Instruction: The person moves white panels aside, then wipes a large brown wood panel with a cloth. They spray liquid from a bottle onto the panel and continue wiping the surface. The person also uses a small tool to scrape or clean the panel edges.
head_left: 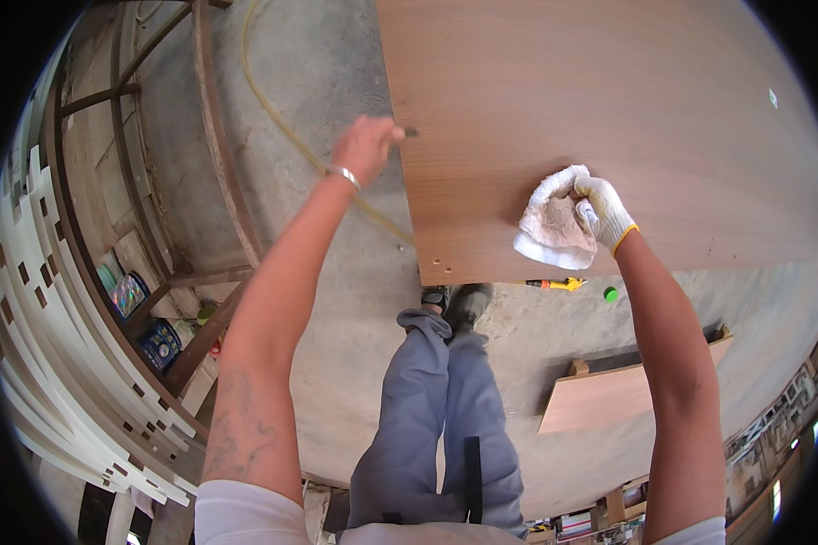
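Observation:
A large flat wood-grain panel (554, 91) fills the upper right. At its left edge is my bare left hand (365, 150), with a bracelet on the wrist. Its fingers are closed and smeared by motion; a small dark piece (412, 133) sticks out of them over the edge, its kind not clear. My right hand (606, 211), in a white knit glove with a yellow cuff, grips a bunched white cloth (554, 222) stained pinkish brown. The cloth rests on the panel near its front edge. Two small round holes show at the panel's near left corner.
A yellow tool (559, 284) and a green cap (611, 294) lie beyond the panel's near edge. A smaller board (600, 400) is on the floor at right. A yellowish hose (282, 118) runs along the concrete. A brown frame (214, 136) and stacked white slotted strips (73, 336) stand left.

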`<action>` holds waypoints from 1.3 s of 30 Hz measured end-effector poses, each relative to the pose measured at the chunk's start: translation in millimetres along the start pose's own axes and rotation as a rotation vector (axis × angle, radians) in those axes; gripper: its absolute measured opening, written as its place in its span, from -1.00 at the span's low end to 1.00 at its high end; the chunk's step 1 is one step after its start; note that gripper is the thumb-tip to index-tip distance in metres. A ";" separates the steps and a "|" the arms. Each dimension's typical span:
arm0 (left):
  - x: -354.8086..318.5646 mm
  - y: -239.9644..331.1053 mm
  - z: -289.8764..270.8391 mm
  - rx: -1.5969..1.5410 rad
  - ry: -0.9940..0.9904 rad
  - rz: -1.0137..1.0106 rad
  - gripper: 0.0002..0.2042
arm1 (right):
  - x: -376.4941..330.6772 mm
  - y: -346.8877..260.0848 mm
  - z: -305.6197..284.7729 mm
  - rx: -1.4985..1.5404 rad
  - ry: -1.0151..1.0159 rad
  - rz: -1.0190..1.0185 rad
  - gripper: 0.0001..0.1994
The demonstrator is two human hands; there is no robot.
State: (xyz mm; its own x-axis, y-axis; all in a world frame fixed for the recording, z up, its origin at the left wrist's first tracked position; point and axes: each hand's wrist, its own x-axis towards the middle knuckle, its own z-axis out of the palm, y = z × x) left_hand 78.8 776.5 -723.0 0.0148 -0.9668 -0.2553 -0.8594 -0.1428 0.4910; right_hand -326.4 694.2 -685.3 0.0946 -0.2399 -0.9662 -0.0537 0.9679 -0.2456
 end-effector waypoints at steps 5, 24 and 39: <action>-73.1 24.0 27.5 -0.100 0.050 0.026 -0.71 | -5.4 -1.0 6.3 0.013 0.038 -0.061 -0.93; -207.4 54.2 65.7 -0.099 -0.115 0.028 -0.80 | 8.0 1.8 -5.8 0.013 -0.016 -0.055 -0.89; -175.9 45.9 67.4 -0.085 0.001 0.084 -0.82 | 7.1 1.7 3.6 0.020 0.031 -0.040 -0.91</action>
State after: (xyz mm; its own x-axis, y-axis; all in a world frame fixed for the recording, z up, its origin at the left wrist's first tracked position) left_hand 2.3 954.3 -711.7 -0.0546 -0.9763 -0.2092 -0.8112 -0.0788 0.5794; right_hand -322.3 694.4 -692.3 0.0650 -0.2804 -0.9577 -0.0308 0.9587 -0.2828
